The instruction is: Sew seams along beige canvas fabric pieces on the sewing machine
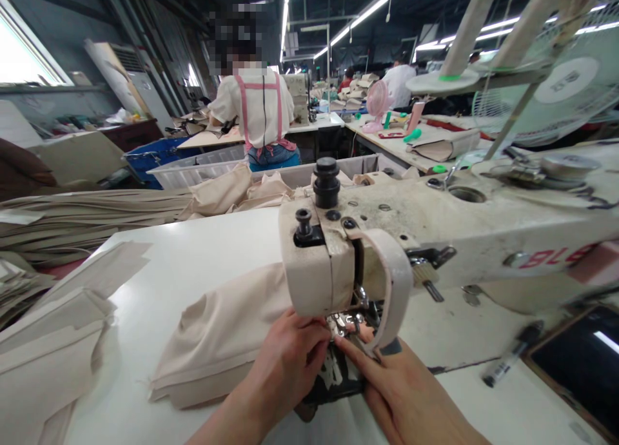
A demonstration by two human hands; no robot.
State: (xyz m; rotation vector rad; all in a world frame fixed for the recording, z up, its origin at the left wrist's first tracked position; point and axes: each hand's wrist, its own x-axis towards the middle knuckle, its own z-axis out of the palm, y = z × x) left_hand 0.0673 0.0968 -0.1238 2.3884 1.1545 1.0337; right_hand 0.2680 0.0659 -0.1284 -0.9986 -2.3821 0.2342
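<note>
A sewing machine head (316,264) stands in front of me, with its metal presser foot (341,322) low between my hands. My left hand (293,358) is left of the foot, fingers bent and pressed together at the tips; what they pinch is hidden. Beside and behind that hand, a sewn beige fabric piece (222,329) lies bunched on the white table. From the right, my right hand (406,384) reaches in under the curved white guard (399,284). Its index finger is stretched to the foot, and other fingers are partly hidden. A dark grey band wraps one finger.
Flat beige fabric pieces (53,361) and stacked strips (97,213) lie at left. A black marker (512,355) and dark-screened device (580,361) are at right. Thread cones (467,35) stand above. Behind a plastic bin (198,164), a co-worker (261,109) faces away.
</note>
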